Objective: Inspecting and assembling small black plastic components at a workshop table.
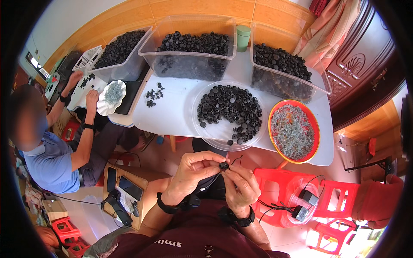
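In front of my chest, a small round black plastic part [223, 166] is pinched between the fingertips of both hands. My left hand [188, 175] grips it from the left with thumb and forefinger. From the right, my right hand [241, 187] closes on it with thumb and fingers, the other fingers curled. Whether a thin metal piece is also in my fingertips I cannot tell. Beyond my hands, a round clear tray [215, 140] holds many loose black parts [232, 105]. Right of it stands a red bowl [317, 139] full of thin silvery metal pieces [292, 133], apparently screws.
Clear bins [193, 64] of black parts line the white table's [172, 109] back. A few black parts [154, 94] lie loose. At left, a person in a blue shirt [58, 161] sits beside a white scalloped dish [105, 107]. Red stools [275, 182] and cables are at right.
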`<state>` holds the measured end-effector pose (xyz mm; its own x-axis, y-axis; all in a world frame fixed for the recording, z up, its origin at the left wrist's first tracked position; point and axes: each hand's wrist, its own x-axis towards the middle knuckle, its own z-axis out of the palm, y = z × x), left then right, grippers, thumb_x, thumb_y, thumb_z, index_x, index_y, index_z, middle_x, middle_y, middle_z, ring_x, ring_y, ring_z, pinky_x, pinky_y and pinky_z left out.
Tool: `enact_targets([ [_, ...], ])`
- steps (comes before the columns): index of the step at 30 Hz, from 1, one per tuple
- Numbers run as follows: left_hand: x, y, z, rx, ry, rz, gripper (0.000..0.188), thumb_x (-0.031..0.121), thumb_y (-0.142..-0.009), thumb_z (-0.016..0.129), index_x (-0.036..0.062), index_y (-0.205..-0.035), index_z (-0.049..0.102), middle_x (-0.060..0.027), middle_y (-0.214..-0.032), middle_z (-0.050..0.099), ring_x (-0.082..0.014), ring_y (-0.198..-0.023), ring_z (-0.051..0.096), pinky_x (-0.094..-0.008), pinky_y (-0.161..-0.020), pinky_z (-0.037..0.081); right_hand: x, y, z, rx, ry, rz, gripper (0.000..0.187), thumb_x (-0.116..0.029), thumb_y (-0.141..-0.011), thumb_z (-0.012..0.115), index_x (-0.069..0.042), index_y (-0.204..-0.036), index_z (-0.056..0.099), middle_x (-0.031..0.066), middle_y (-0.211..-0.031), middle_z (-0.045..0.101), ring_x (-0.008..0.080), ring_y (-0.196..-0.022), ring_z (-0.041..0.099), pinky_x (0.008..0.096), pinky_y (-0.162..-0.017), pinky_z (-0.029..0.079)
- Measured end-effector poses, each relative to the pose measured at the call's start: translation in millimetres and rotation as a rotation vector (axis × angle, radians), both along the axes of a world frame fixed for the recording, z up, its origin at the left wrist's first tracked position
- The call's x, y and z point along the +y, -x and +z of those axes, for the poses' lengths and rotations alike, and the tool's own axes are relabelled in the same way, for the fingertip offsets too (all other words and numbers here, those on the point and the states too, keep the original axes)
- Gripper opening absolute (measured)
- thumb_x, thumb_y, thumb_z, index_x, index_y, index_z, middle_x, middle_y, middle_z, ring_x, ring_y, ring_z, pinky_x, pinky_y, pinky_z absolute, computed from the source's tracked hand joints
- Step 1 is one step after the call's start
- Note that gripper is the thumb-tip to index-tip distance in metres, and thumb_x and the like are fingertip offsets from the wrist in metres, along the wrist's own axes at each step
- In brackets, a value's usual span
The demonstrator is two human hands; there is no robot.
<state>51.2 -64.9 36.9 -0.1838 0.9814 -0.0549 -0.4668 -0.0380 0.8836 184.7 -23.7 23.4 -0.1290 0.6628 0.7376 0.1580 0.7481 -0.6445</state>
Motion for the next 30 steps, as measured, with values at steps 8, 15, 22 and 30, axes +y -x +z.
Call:
enact_targets([
  [8,1.8,0.6,-8.1,-0.113,-0.061,0.008,0.019,-0.010,-0.076,0.059,-0.0024,-0.093,0.064,-0.0156,-0.097,0.063,-0.0221,-0.093,0.062,-0.0310,-0.084,0.049,-2.8,-0.9,0.0,-0.052,-0.056,-0.013,0.024,0.006,-0.061,0.075,-0.003,-0.082,0.068,0.0068,-0.081,0.065,0.0184,-0.067,0.063,0.0262,-0.057,0.052],
  [15,2.6,0.9,-6.4,-0.063,-0.079,0.024,0.017,-0.010,-0.077,0.060,-0.0017,-0.091,0.066,-0.0152,-0.094,0.064,-0.0225,-0.092,0.062,-0.0297,-0.082,0.050,-0.2,-2.5,2.3,-0.096,-0.114,-0.023,0.022,0.007,-0.063,0.073,-0.003,-0.082,0.068,0.0068,-0.082,0.065,0.0182,-0.068,0.063,0.0261,-0.057,0.052],
  [22,2.8,1.7,-7.7,-0.077,-0.053,-0.002,0.017,-0.010,-0.076,0.061,-0.0018,-0.091,0.066,-0.0154,-0.095,0.064,-0.0222,-0.092,0.063,-0.0273,-0.077,0.052,-0.4,-4.4,-3.1,-0.120,-0.169,-0.015,0.024,0.008,-0.063,0.071,-0.003,-0.083,0.068,0.0077,-0.083,0.065,0.0191,-0.069,0.063,0.0266,-0.058,0.052],
  [30,2.6,3.1,-5.3,-0.038,-0.030,0.016,0.017,-0.011,-0.076,0.061,-0.0022,-0.089,0.066,-0.0145,-0.093,0.064,-0.0209,-0.091,0.063,-0.0267,-0.077,0.051,1.0,-3.3,-3.4,-0.135,-0.144,0.018,0.023,0.009,-0.063,0.071,-0.002,-0.083,0.068,0.0097,-0.084,0.065,0.0207,-0.070,0.063,0.0272,-0.058,0.053],
])
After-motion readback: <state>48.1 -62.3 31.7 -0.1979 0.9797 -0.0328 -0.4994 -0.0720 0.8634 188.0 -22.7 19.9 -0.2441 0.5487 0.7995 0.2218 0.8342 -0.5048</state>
